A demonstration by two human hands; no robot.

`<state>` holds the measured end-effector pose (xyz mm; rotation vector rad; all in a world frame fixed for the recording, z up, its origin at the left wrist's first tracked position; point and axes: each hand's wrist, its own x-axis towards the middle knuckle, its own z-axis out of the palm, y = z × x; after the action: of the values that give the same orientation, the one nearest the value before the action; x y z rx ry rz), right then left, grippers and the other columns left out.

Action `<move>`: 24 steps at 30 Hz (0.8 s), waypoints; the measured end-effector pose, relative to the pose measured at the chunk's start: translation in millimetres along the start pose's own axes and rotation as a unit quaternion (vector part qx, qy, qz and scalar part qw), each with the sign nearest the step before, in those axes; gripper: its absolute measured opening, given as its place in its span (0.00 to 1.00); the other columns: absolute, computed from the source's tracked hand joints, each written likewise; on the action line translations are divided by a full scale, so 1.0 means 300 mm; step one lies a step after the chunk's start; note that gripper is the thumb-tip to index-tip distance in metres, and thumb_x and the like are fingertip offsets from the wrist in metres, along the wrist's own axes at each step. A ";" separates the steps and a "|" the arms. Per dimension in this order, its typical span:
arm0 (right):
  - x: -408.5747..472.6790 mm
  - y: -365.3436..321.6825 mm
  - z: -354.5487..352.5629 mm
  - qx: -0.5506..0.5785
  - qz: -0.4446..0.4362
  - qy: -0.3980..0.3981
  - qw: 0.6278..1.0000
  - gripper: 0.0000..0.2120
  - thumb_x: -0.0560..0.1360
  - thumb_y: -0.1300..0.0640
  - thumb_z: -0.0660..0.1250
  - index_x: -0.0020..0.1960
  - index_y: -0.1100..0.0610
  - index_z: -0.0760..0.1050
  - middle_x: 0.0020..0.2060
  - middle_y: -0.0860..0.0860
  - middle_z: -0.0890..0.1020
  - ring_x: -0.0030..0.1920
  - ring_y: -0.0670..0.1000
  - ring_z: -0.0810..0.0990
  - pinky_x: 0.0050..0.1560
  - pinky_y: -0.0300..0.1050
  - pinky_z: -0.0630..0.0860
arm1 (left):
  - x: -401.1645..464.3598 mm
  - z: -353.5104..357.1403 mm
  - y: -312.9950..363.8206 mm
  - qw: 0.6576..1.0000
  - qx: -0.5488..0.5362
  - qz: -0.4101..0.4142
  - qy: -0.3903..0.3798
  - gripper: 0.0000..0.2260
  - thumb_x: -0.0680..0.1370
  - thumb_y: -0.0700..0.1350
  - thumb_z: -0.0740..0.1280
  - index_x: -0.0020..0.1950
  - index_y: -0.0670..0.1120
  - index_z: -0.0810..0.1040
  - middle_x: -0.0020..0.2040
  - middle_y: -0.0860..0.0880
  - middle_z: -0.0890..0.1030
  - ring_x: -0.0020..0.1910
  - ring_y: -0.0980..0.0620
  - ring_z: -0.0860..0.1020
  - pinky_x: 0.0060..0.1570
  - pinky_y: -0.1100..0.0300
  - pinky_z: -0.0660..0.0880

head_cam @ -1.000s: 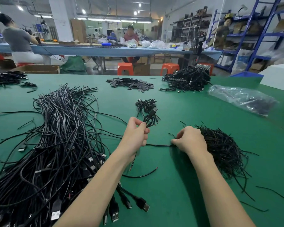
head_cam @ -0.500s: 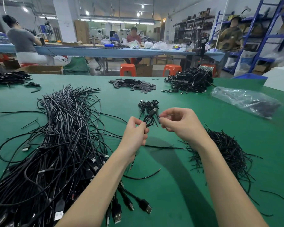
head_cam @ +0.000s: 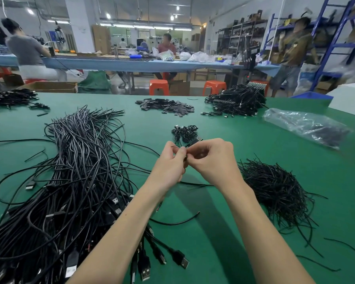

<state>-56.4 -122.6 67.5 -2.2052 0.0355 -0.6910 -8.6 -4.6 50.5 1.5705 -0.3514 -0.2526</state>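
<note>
My left hand grips a coiled black USB cable, whose plug sticks out above my fingers. My right hand meets it and pinches a thin black twist tie at the coil. The coil itself is mostly hidden between my fingers. Both hands hover above the green table. To my right lies a heap of black twist ties. A big pile of loose USB cables spreads on my left. A few bundled cables lie just beyond my hands.
Farther back sit a pile of small dark flat pieces, a heap of bundled cables and a clear plastic bag. More cables lie far left. People work at a blue bench behind; orange stools stand between.
My right hand left the tie heap on the table with a tie, rose and joined my left hand at the coiled cable. My left hand kept holding the cable.
</note>
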 end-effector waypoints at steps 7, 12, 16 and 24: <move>0.003 0.016 0.008 0.105 0.101 -0.033 0.989 0.06 0.72 0.63 0.73 0.43 0.53 0.84 0.34 0.47 0.86 0.32 0.43 0.81 0.38 0.31 0.75 | 0.010 -0.005 -0.033 0.997 0.017 0.016 0.069 0.09 0.84 0.49 0.59 0.46 0.47 0.69 0.35 0.49 0.74 0.24 0.62 0.69 0.30 0.61 0.63; 0.006 0.030 -0.006 0.349 0.232 -0.099 0.903 0.04 0.75 0.68 0.72 0.47 0.61 0.80 0.33 0.52 0.83 0.33 0.48 0.78 0.36 0.35 0.77 | 0.010 -0.010 -0.028 0.996 -0.055 0.016 0.066 0.07 0.85 0.47 0.59 0.48 0.47 0.69 0.31 0.52 0.74 0.24 0.59 0.66 0.24 0.66 0.63; 0.000 0.049 -0.007 0.440 0.275 -0.162 0.839 0.03 0.76 0.68 0.70 0.49 0.62 0.79 0.37 0.53 0.84 0.33 0.47 0.79 0.36 0.35 0.78 | 0.004 -0.005 -0.022 0.995 -0.073 0.032 0.060 0.07 0.85 0.46 0.59 0.49 0.45 0.69 0.31 0.52 0.73 0.24 0.58 0.65 0.23 0.66 0.62; -0.014 0.120 -0.011 0.627 0.407 -0.177 0.640 0.23 0.69 0.66 0.72 0.63 0.60 0.73 0.39 0.55 0.79 0.33 0.47 0.78 0.30 0.34 0.78 | -0.007 -0.019 0.003 0.988 -0.147 -0.001 -0.040 0.07 0.85 0.44 0.60 0.47 0.45 0.68 0.35 0.48 0.73 0.25 0.58 0.64 0.23 0.68 0.59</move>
<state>-54.5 -148.1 41.5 -0.7171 0.2502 0.2780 -8.5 1.5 51.6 1.2735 -0.3580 -0.3521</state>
